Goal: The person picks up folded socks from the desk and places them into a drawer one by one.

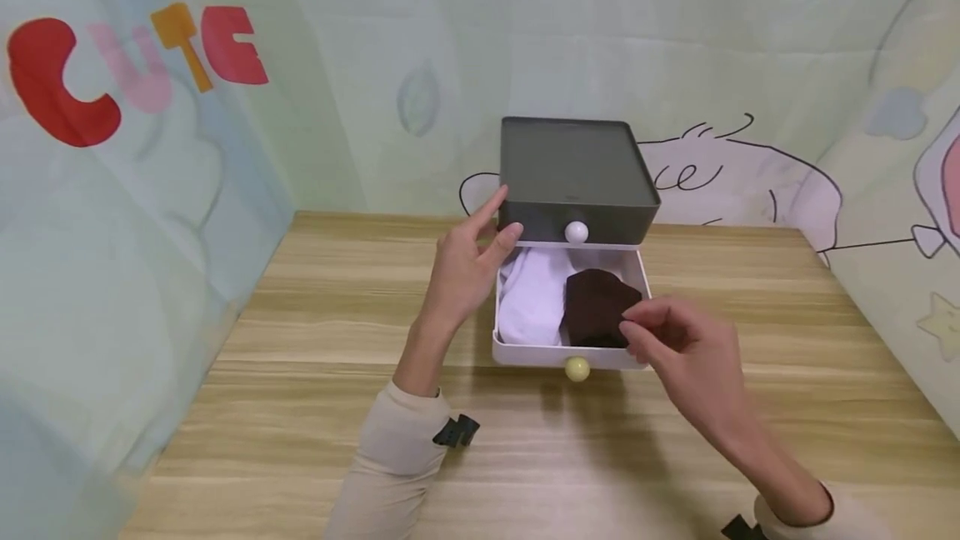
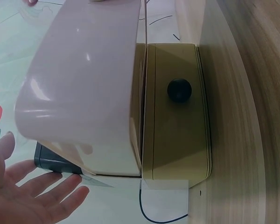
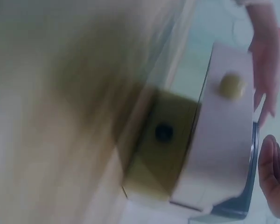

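Note:
A small stacked drawer unit stands at the back of the table. Its dark grey top section [image 1: 576, 161] bears a white knob. Below, a white drawer [image 1: 532, 354] with a yellow knob [image 1: 577, 369] is pulled out, holding a folded white cloth [image 1: 532, 298] on the left and a dark brown cloth [image 1: 598, 307] on the right. My left hand [image 1: 468, 269] rests its spread fingers at the grey section's front left corner. At the drawer's right wall my right hand [image 1: 690, 348] hovers beside the brown cloth, thumb and forefinger close together with a gap between them.
Under the white drawer sits a shut tan drawer [image 2: 177, 135] with a dark knob [image 2: 179, 90]. Behind the wooden table [image 1: 337, 307] hangs a printed curtain [image 1: 390, 65] with cartoon drawings and coloured letters.

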`<state>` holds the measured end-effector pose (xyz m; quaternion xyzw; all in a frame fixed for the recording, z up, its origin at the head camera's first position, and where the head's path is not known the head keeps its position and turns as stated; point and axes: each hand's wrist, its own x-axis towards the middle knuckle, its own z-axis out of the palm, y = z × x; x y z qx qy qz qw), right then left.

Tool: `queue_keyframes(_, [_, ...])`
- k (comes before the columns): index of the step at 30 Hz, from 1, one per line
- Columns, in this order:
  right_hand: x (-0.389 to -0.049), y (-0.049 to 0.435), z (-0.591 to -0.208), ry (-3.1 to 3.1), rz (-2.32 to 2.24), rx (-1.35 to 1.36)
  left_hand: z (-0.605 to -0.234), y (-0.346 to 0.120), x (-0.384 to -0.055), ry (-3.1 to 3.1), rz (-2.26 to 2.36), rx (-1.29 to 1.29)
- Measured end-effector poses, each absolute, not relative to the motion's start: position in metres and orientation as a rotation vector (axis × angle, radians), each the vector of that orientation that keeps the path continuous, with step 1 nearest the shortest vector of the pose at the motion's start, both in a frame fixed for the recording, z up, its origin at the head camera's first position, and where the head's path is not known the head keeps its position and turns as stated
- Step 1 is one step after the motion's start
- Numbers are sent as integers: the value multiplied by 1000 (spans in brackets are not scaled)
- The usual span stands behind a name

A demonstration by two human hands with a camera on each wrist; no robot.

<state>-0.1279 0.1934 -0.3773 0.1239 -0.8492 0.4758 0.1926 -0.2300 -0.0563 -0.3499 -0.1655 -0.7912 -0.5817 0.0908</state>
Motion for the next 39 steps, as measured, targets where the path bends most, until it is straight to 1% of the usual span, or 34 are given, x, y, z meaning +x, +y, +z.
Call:
queue_keyframes(3, [-112, 188, -388, -2344, 1664, 228, -356, -57, -236, -2357, -1708, -490])
queue_keyframes(9, [-98, 171, -420, -2349, 1963, 74, -365, -57, -246, -2354, -1638, -486])
queue_keyframes(12, [-96, 156, -432, -2321, 2099, -37, -365, -58, -248, -2342, -1624, -499])
queue_keyframes(16, [-107, 141, -438, -2238, 2198, -65, -366, -60, -250, -2331, -1609, -487])
queue_keyframes(24, [-146, 138, -435, -2174, 2226, 13, -364, -58, -253, -2335, -1580, -444])
queue_keyframes(25, [-159, 142, -447, -2124, 2263, 98, -364, -57, -254, -2336, -1576, -444])
queue_keyframes(26, [-167, 143, -446, -2112, 2271, 121, -363, -57, -255, -2336, -1572, -442])
queue_keyframes(31, [-212, 148, -439, -2128, 2293, 170, -363, -56, -256, -2328, -1568, -427])
queue_keyframes(32, [-215, 147, -425, -2186, 2265, 109, -364, -56, -256, -2328, -1571, -424])
queue_keyframes(36, [-256, 144, -424, -2309, 2313, 209, -369, -69, -253, -2314, -1539, -333])
queue_keyframes(39, [-278, 145, -424, -2389, 2392, 315, -372, -79, -250, -2302, -1512, -277])
